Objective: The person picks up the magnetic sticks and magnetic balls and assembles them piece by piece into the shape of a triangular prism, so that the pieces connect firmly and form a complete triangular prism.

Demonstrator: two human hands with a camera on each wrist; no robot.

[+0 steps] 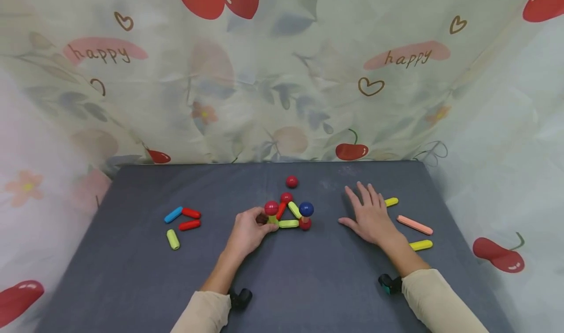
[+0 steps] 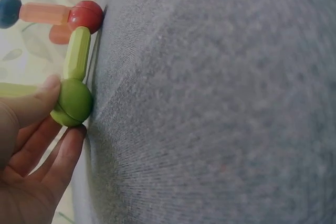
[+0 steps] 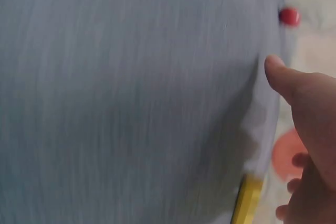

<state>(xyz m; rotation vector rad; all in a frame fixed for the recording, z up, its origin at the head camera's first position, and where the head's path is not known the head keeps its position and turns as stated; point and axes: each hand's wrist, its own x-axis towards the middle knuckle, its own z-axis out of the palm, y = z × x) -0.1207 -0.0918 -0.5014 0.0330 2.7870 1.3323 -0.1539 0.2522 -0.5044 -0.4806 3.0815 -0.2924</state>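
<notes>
A triangular build of toy rods and balls stands mid-table. My left hand (image 1: 248, 231) holds its left corner, thumb and fingers around the green ball (image 2: 74, 103). Above that corner a red ball (image 1: 271, 207) tops a yellow-green upright. A blue ball (image 1: 306, 208) sits on an orange rod (image 2: 44, 12) over the right corner's red ball (image 2: 86, 15). The back corner is another red ball (image 1: 286, 197). A red rod (image 1: 281, 210) and two yellow-green rods join the corners. My right hand (image 1: 370, 219), fingers spread and holding nothing, is above the table by a yellow rod (image 1: 391, 202).
A loose red ball (image 1: 292, 181) lies behind the build. At left lie a blue rod (image 1: 173, 214), two red rods (image 1: 190, 225) and a yellow-green rod (image 1: 173, 239). A salmon rod (image 1: 415, 225) and another yellow rod (image 1: 421, 245) lie at right. Patterned cloth (image 1: 282, 78) hangs behind the table.
</notes>
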